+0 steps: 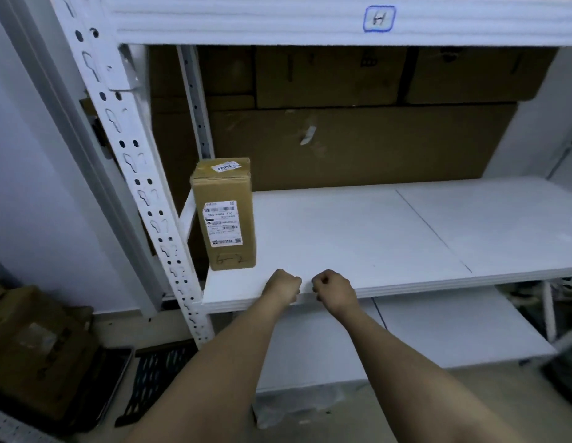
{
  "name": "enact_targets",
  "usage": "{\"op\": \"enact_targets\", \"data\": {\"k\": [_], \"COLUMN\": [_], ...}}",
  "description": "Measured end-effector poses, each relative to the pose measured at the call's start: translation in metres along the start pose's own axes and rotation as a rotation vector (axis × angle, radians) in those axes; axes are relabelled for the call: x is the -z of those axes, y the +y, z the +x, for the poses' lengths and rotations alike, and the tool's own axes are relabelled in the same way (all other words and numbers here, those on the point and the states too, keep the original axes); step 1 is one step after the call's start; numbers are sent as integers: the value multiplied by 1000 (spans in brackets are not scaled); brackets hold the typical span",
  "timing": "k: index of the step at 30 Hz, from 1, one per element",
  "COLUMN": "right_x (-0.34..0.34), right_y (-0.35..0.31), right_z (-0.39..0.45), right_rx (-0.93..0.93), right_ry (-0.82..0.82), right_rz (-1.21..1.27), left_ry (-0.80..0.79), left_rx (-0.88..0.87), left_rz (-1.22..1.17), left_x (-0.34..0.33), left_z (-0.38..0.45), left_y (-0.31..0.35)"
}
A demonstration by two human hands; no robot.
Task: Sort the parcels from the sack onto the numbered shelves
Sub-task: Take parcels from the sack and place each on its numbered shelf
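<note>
Both fists curled: left hand (283, 285); right hand (332, 289); shelf (390, 238) edge.

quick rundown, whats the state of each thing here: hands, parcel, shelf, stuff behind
left hand: fist curled, holds nothing, at the shelf's front edge
right hand: fist curled, holds nothing, beside the left hand
parcel: upright, taped shut, at the shelf's left end, label facing out
shelf: bears only the parcel
cardboard boxes: stacked behind the shelf, closed
shelf tag: handwritten, on the beam above
</note>
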State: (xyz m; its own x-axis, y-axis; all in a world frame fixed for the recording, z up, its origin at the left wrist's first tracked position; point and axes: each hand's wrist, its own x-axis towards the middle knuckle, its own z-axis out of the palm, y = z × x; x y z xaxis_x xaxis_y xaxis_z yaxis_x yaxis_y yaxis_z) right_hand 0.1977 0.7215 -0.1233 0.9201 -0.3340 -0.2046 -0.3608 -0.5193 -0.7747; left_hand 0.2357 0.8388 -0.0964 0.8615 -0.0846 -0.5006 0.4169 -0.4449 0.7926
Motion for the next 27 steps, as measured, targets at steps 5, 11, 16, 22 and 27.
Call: {"op": "enact_targets", "data": {"k": [5,11,16,22,27], "right_x": [78,198,282,360,429], "right_y": [66,172,245,320,389], "right_z": [-13,-29,-50,-66,-68], "right_rx": [6,-77,-197,-328,-470], "right_ry": [24,115,201,315,410], "right_rz": [-7,-68,-44,67,112], "left_ry": [-1,-33,-166,-358,-507], "left_rx": [-77,-177,-206,-263,-316], "left_rz": [149,193,264,410,518], "left_x": [-92,-220,-327,-445,-548], "left_z": [-24,-66,-88,-103,-105], "left_y": [20,47,73,106,136]}}
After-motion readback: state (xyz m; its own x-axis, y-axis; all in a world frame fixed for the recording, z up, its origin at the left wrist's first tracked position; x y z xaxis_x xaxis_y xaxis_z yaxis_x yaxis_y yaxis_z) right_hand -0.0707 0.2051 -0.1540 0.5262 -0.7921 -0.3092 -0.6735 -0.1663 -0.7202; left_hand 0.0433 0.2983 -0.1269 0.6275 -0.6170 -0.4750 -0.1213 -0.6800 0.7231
